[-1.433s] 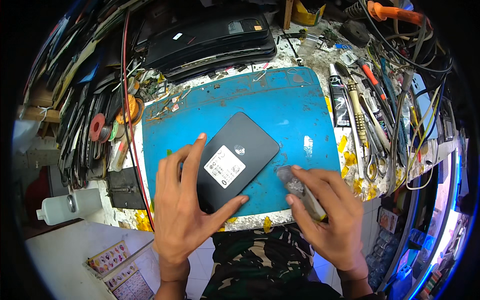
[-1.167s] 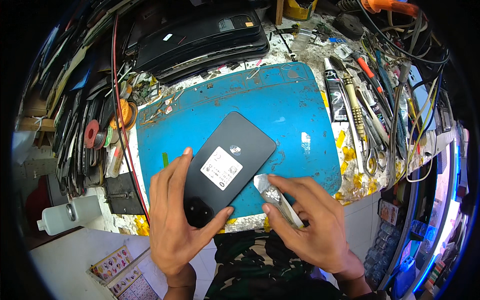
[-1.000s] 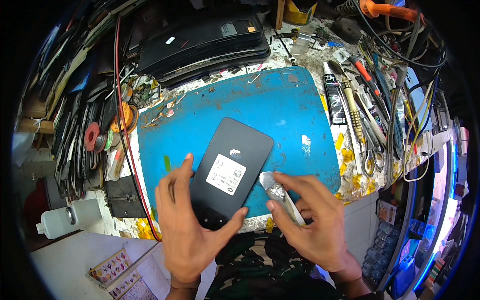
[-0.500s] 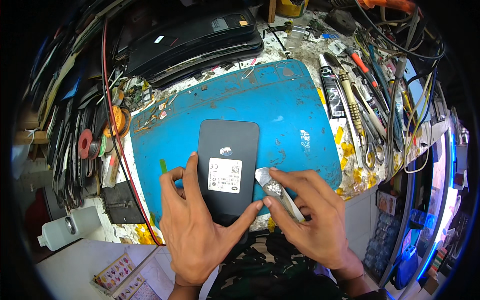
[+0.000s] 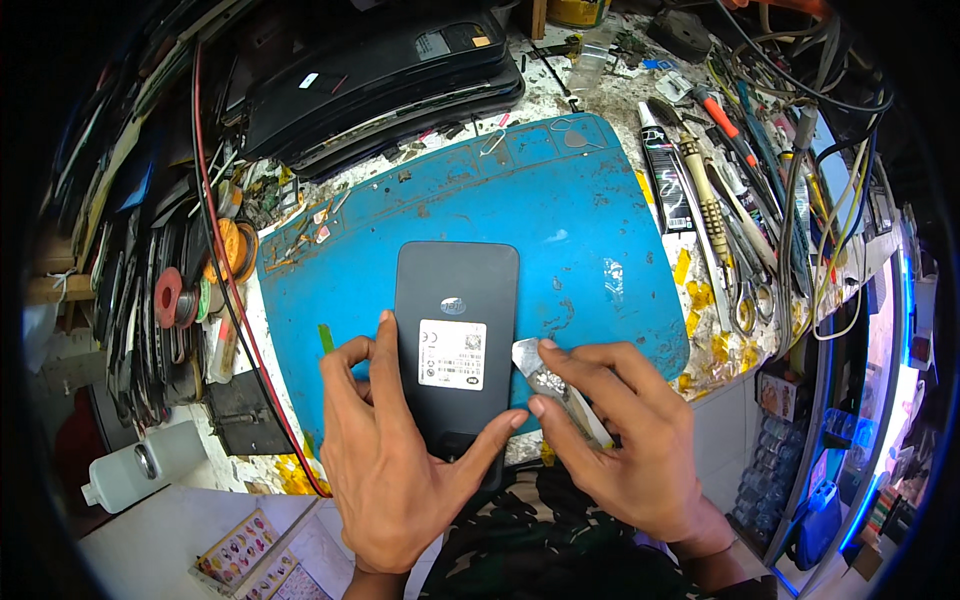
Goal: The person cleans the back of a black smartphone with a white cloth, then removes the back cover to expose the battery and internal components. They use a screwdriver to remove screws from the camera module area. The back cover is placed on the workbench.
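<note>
A dark grey smartphone lies back side up on the blue work mat. On its back are an oval mark and a white label. My left hand spans the phone's lower half, fingers along its left edge and thumb at the lower right edge. Between the thumb and fingers of my right hand is a thin metal pry blade, scuffed and silvery. Its broad tip sits at the phone's right edge; whether it has entered the seam I cannot tell.
Stacked laptops stand behind the mat. Tweezers, scissors, brushes and a black tube crowd the right side. Solder spools and a red-black cable are at left, above a translucent bottle.
The whole view has shifted slightly. Both hands keep their hold, and the pry blade's tip stays at the phone's right edge.
</note>
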The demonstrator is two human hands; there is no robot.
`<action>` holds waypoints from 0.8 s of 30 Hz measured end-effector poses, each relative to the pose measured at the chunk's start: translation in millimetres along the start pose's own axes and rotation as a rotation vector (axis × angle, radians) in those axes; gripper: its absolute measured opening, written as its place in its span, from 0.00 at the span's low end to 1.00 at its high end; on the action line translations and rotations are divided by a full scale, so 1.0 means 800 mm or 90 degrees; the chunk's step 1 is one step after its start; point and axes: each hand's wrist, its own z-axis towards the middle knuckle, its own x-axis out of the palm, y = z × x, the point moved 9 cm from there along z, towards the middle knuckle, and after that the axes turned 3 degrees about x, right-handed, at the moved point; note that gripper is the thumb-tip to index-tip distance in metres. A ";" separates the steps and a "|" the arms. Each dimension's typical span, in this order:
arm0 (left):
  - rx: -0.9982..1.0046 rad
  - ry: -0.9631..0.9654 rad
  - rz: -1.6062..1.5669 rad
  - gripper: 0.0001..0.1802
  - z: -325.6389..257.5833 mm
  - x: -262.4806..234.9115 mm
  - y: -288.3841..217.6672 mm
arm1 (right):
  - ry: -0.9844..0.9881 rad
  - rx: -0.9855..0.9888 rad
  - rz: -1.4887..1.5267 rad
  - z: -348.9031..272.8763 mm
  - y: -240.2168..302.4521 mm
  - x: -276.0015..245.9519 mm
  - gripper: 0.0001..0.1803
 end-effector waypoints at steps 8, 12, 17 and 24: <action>0.013 0.017 -0.018 0.60 0.000 0.000 0.002 | 0.018 -0.020 -0.049 -0.002 0.005 0.002 0.20; 0.016 0.015 -0.039 0.59 -0.001 -0.001 0.002 | -0.010 -0.039 -0.069 0.000 0.008 0.002 0.20; 0.016 -0.014 -0.047 0.58 -0.002 0.000 0.000 | -0.064 -0.060 -0.129 0.001 0.011 0.004 0.19; 0.007 -0.022 -0.053 0.57 -0.004 0.002 0.001 | -0.119 -0.058 -0.148 0.023 0.008 -0.005 0.19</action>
